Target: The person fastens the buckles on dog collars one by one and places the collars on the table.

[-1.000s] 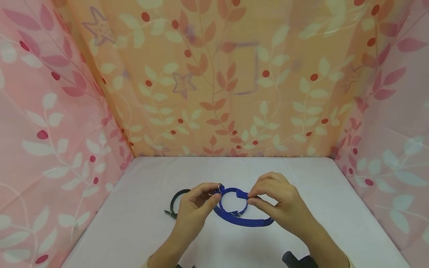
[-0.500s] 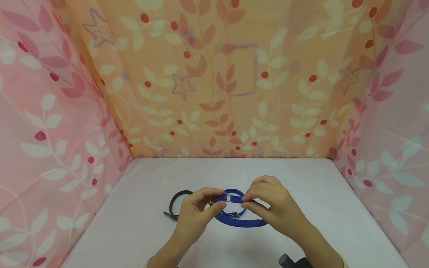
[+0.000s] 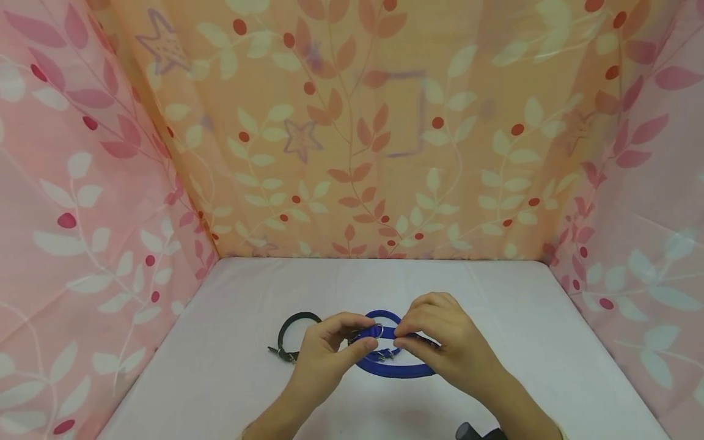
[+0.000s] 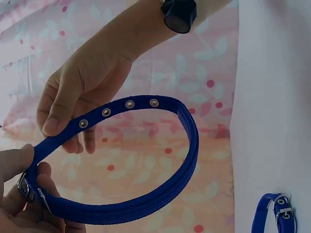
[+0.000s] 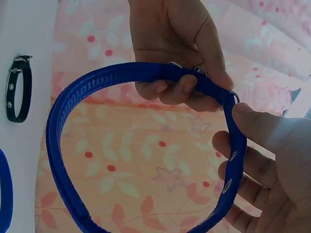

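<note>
My two hands hold a blue collar (image 3: pixel 393 370) just above the white table (image 3: pixel 495 318). My left hand (image 3: pixel 360 336) pinches its metal buckle end (image 4: pixel 26 187). My right hand (image 3: pixel 404 337) pinches the strap end with the eyelets (image 4: pixel 104 112), close to the buckle. The rest of the collar hangs as an open loop (image 5: pixel 60 126) between the hands. In the right wrist view my left hand (image 5: pixel 180 73) is curled round the buckle, and my right hand (image 5: pixel 262 145) holds the strap end.
A second blue collar (image 4: pixel 274 213) lies on the table under the hands. A black collar (image 3: pixel 288 336) lies to the left of my left hand. Leaf-patterned cloth walls (image 3: pixel 352 153) close off the back and both sides.
The hands have come closer together and sunk a little. The strap end in my right hand has moved left, up to the buckle in my left hand.
</note>
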`<state>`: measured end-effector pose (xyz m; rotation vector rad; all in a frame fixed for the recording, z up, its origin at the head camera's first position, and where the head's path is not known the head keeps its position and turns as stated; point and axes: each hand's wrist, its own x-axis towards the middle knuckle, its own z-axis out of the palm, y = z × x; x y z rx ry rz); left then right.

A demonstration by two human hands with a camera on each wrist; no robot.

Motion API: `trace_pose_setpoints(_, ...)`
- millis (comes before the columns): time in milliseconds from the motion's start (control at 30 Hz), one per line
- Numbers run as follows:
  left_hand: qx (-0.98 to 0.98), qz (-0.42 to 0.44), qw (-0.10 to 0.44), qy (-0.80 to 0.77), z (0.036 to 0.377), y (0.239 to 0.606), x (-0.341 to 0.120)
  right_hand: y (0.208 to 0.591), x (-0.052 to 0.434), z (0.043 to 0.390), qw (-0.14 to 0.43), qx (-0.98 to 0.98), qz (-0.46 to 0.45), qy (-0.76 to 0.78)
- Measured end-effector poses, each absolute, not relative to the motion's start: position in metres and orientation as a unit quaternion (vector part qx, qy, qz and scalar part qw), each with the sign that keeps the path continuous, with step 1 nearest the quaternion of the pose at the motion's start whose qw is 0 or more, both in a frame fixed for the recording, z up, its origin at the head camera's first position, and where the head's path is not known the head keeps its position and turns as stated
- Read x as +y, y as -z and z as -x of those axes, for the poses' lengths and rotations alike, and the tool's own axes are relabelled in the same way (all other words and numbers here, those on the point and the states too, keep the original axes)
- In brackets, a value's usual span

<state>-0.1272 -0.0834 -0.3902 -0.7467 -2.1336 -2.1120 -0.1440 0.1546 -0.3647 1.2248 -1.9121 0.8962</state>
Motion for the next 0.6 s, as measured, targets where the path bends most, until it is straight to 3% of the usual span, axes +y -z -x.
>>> trace_pose_setpoints(367,-0.714,0.231,0.029,0.660,0.124,0.388,-0.085,0.366,0.148,0.145,0.373,-0.704,-0.487,-0.358)
trace_pose_setpoints(600,-0.729,0.280,0.047,0.623,0.123,0.391,-0.082,0.366,0.143,0.144,0.368,-0.692,-0.512,-0.353)
